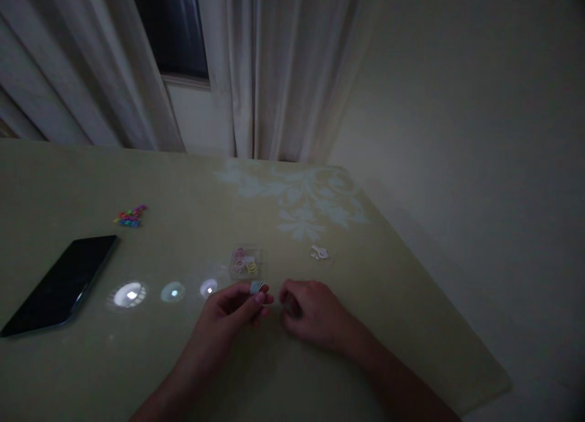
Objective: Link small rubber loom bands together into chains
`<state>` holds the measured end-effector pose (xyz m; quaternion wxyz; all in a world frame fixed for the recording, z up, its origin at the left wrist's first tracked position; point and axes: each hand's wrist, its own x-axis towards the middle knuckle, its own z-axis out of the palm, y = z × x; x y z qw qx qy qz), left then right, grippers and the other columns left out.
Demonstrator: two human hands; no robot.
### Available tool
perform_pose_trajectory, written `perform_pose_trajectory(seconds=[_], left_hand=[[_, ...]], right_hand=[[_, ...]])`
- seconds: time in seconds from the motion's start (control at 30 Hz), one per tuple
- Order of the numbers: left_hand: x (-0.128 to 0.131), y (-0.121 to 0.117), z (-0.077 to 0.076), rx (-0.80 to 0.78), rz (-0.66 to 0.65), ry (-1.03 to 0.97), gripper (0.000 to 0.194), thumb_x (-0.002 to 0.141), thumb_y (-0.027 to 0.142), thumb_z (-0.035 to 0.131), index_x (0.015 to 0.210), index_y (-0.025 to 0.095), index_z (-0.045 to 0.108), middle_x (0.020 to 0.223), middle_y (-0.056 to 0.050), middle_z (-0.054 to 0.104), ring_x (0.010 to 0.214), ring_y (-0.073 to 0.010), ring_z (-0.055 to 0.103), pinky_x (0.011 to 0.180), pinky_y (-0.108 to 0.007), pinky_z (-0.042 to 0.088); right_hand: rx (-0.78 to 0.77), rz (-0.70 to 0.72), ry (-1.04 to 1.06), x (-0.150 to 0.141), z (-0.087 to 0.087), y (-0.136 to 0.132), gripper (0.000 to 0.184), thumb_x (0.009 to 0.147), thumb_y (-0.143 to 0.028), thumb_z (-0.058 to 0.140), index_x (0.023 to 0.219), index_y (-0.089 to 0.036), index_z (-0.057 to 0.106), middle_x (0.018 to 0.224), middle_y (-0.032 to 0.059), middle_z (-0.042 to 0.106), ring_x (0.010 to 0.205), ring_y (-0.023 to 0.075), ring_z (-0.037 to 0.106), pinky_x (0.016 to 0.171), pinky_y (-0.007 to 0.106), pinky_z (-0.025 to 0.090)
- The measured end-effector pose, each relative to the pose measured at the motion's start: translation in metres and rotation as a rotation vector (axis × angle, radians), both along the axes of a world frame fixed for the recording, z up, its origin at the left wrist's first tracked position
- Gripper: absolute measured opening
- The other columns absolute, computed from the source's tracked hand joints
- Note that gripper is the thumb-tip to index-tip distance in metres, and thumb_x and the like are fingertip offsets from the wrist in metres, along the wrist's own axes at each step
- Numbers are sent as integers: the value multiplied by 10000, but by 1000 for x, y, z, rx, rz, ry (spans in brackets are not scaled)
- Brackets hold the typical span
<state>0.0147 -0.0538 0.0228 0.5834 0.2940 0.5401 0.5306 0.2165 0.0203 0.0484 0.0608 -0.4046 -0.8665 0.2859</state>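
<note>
Fingers of the left hand (222, 318): pinched together, with pale striped bands (256, 286) gripped near the tips; whether the bands are looped around the index finger or only pressed against it cannot be told for certain.
Fingers of the right hand (317, 312): curled inward, just beside the left fingertips but apart from them; whether anything is held inside cannot be told.
Dark tablet (61, 288): laid flat at the left of the table (183, 367), well apart from the hands.
Clear box (232, 269): set just beyond the left hand; pink and yellow rings are contained.
White piece (321, 252): placed beyond the right hand.
Colourful pieces (130, 217): heaped beyond the tablet.
Floral pattern (301, 224): shown on the table's far corner.
Curtains (283, 74): hung behind the table, parted at a dark window (176, 28).
</note>
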Motion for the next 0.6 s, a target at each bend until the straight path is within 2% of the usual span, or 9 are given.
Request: perform_pose_trajectory(seconds=[0.1,0.2,0.27,0.37,0.43,0.6], left_hand=[[0,0,0,6,-8,30,456,681,609,911,915,223,848,926,-101,846,699,-199,726,629,-273,559],[1,0,4,0,-3,67,460,683,641,892,880,228,851,919,-101,840,680,-195,708,625,-275,557],[2,0,7,-9,-1,85,446,677,648,887,837,234,846,846,-83,823,663,-191,695,613,-267,548],[5,-2,10,-14,-29,99,421,678,640,879,785,236,829,713,-52,767,644,-191,675,602,-257,533],[8,-3,11,-17,-56,106,393,679,612,881,782,237,822,694,-46,753,655,-199,675,609,-261,527],[14,-6,13,-13,-126,99,347,678,576,879,759,245,814,701,-54,757,687,-228,692,637,-285,543]], right_hand=[[-53,18,-7,1,-2,1,86,758,-162,722,819,-222,708,738,-7,710,647,157,602,616,257,351],[-27,34,4,1,-8,-1,69,761,-178,728,803,-219,692,731,-13,694,650,153,585,625,260,351],[-72,-6,125,0,-13,-2,81,767,-178,714,822,-220,673,682,-39,640,605,131,552,604,246,357],[-179,-176,428,-4,-17,-7,58,813,-207,675,852,-225,637,615,-73,533,532,105,486,533,215,357],[-192,-257,564,-8,-17,-12,46,855,-250,661,864,-230,620,609,-74,512,513,101,466,496,205,354],[-84,-249,603,-12,-18,-23,69,879,-285,679,873,-245,623,583,-69,517,477,102,461,465,204,372]])
